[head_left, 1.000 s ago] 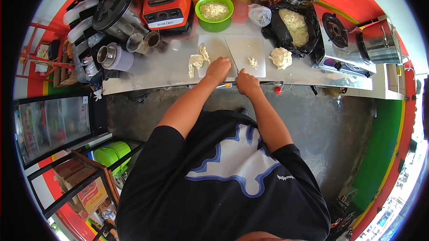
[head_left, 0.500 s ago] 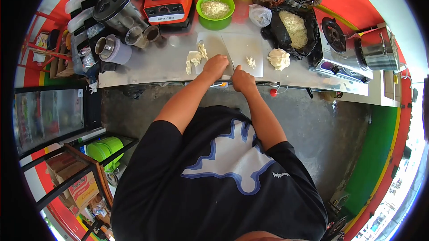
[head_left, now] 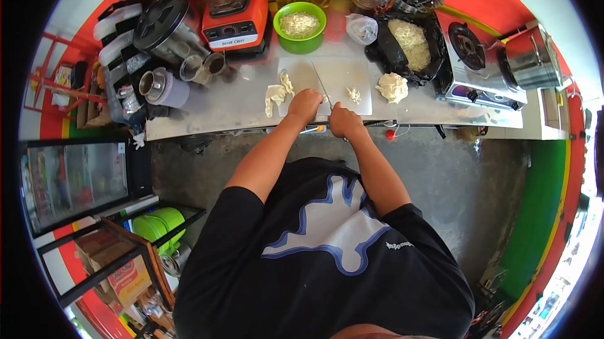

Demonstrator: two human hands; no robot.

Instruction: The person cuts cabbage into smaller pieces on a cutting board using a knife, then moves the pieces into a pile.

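Holding a long, thin metal knife (head_left: 320, 78), the person's right hand (head_left: 345, 121) has its fingers closed around the handle at the counter's front edge, the blade slanting away across a white rectangular cutting board (head_left: 352, 70). Beside the blade, the left hand (head_left: 305, 105) has its fingers curled in; whether they pinch anything cannot be told. A small heap of pale shreds (head_left: 353, 95) lies on the board's right half, and limp cream-coloured pieces (head_left: 275, 95) straddle its left edge. Just right of the board, a rounded, pale, ruffled clump (head_left: 392, 88) sits on the shiny metal counter (head_left: 239, 109).
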